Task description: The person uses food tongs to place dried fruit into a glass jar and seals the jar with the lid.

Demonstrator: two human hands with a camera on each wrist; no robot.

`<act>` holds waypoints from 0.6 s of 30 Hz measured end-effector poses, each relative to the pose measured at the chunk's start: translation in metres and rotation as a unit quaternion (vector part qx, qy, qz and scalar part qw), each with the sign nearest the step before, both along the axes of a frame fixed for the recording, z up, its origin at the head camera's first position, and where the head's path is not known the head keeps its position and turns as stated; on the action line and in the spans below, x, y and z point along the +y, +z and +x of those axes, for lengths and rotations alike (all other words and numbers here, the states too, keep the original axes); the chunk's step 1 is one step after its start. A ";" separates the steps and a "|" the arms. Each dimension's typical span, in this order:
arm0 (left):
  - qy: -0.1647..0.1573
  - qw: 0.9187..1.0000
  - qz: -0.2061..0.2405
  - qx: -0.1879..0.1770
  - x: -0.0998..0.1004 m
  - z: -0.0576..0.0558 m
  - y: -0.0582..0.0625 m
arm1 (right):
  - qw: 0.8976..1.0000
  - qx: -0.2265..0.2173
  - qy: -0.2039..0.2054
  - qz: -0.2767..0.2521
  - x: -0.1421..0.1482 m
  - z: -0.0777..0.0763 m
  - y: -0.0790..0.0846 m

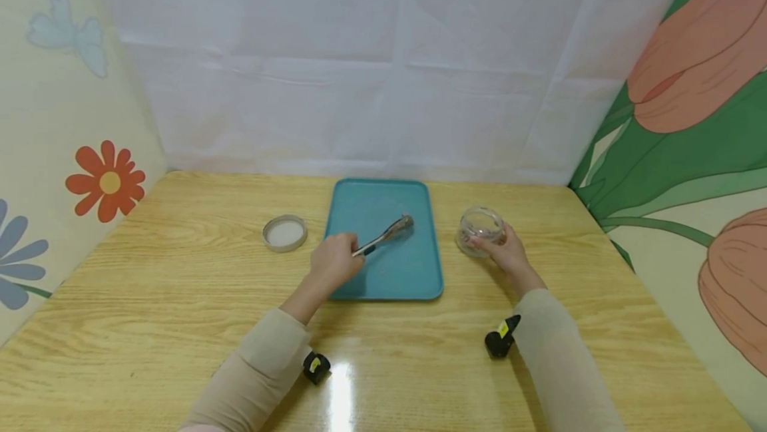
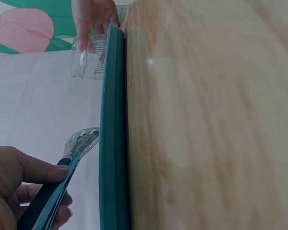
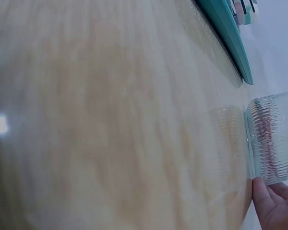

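My left hand (image 1: pixel 335 260) grips a pair of metal tongs (image 1: pixel 389 229) by their dark handles, thumb on top. The slotted heads of the tongs (image 2: pixel 81 141) reach out low over the blue-green tray (image 1: pixel 383 279), pointing to the right. To the right of the tray, my right hand (image 1: pixel 508 257) holds a clear glass jar (image 1: pixel 473 245) around its side. The jar is uncovered and stands on the table with a ribbed wall. Something reddish-brown shows inside it in the right wrist view, blurred by the glass.
A round lid (image 1: pixel 285 233) with a pale inside lies on the wooden table (image 1: pixel 180 272), left of the tray. A white sheet (image 1: pixel 383 86) hangs behind the table. Painted panels with flowers (image 1: pixel 110 182) flank both sides.
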State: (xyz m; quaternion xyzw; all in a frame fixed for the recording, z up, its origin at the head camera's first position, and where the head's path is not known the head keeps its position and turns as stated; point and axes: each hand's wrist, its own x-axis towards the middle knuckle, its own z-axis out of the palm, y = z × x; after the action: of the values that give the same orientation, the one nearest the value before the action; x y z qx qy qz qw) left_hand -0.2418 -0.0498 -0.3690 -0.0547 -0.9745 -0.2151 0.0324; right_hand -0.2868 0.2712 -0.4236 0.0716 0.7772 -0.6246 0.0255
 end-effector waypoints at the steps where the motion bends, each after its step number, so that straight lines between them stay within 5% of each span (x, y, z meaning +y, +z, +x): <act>1: 0.001 1.000 0.001 0.003 0.000 0.000 0.000 | 1.000 -0.001 0.001 -0.001 0.000 0.000 0.000; 18: 0.003 0.999 0.025 0.021 0.004 -0.003 0.010 | 1.000 0.002 0.003 -0.004 0.000 0.000 0.001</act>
State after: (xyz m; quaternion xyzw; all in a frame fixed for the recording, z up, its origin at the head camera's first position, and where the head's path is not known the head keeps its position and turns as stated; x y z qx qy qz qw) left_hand -0.2446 -0.0463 -0.3589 -0.0549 -0.9681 -0.2383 0.0545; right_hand -0.2863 0.2710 -0.4231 0.0679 0.7748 -0.6280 0.0266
